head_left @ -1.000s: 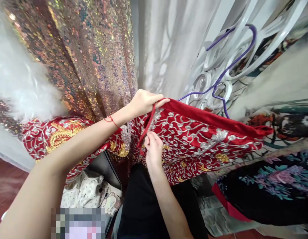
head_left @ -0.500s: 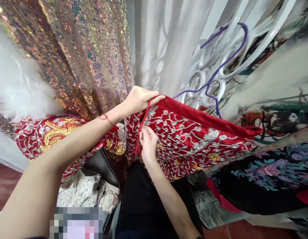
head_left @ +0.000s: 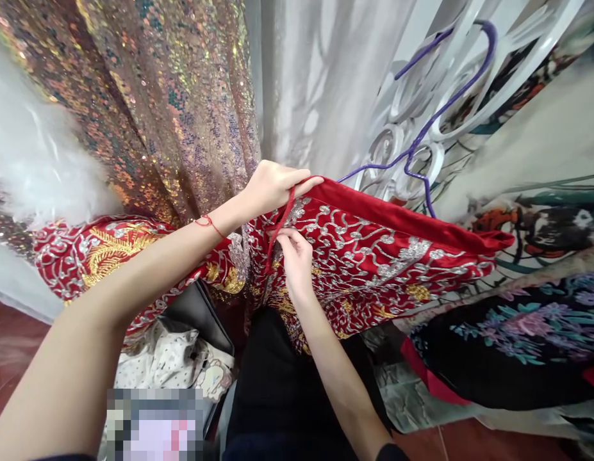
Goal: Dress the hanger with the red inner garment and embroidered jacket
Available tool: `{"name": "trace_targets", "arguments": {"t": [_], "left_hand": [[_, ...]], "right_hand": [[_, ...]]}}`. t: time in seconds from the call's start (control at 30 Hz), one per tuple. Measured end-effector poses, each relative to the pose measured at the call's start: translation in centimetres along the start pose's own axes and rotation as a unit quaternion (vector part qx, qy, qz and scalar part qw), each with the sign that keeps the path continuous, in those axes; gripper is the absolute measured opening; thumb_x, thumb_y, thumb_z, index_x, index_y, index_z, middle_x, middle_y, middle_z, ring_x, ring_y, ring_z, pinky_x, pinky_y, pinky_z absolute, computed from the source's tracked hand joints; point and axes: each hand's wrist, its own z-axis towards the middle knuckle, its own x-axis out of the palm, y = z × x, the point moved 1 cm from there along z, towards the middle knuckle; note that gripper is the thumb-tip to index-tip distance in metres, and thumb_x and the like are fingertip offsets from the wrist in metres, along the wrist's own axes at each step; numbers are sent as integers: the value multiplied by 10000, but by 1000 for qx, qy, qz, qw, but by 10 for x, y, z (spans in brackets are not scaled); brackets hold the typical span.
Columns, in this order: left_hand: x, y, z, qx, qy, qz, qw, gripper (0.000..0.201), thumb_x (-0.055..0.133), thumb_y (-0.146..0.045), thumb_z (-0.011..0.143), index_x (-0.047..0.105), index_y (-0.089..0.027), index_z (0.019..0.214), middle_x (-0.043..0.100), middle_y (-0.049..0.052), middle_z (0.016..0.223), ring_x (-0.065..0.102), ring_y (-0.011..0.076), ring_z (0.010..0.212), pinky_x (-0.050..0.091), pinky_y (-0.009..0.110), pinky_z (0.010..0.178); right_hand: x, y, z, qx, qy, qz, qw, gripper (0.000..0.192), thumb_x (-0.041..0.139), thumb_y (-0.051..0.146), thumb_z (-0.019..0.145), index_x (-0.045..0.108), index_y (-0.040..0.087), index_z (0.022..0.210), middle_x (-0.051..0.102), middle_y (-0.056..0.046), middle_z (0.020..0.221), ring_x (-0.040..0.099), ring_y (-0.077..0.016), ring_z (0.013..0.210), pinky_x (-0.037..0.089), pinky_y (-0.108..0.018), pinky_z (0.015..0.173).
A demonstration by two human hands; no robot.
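Note:
A red garment point(head_left: 364, 253) with silver and gold embroidery is stretched across the middle of the view, its plain red band point(head_left: 397, 214) along the top edge. My left hand point(head_left: 280, 186) is closed on the band's left end, fingers pointing right. A thin red cord point(head_left: 280, 223) hangs from beside those fingers. Lower down, my right hand point(head_left: 297, 256) is closed in a pinch at the cord, and its fingertips partly cover what they grip. Behind the band rises a purple hanger point(head_left: 419, 137), its lower part hidden by the garment.
A sequined cloth point(head_left: 181, 96) and white fluff point(head_left: 47, 147) are at left, by an embroidered red piece point(head_left: 109, 250). White curled metalwork point(head_left: 436, 163) stands behind the hanger. Black floral cloth point(head_left: 518, 339) lies at right. Dotted white fabric point(head_left: 157, 358) is low at left.
My right hand has moved slightly up and right along the cord, with its fingers still pinched. The left hand keeps its hold on the band. The view has shifted slightly.

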Motion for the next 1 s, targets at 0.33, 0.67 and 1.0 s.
{"name": "trace_targets", "arguments": {"t": [0.33,0.67,1.0], "left_hand": [[-3,-3,1,-4,-4,-6,1000,593,325,-486,1049,587,-158,630,432,-37,465,439,66,436,272,253,536],[0,-1,0,9,-11,-7,1000,553,358,-460,1047,563,-155,634,445,-41,477,468,66,446,284,243,547],[-2,-4,1,-2,20,-16,1000,558,342,-479,1041,564,-175,629,453,-31,477,496,83,459,298,256,547]], "right_hand": [[5,22,-11,-23,17,-10,1000,144,613,334,813,661,198,807,687,1,708,609,-149,659,522,-302,718],[0,11,-5,1,-3,31,999,122,623,312,777,661,198,793,731,-15,789,685,-167,781,547,-324,826],[6,6,-15,1,-8,41,999,180,558,397,887,556,221,851,700,-11,756,673,-141,673,545,-274,673]]}}
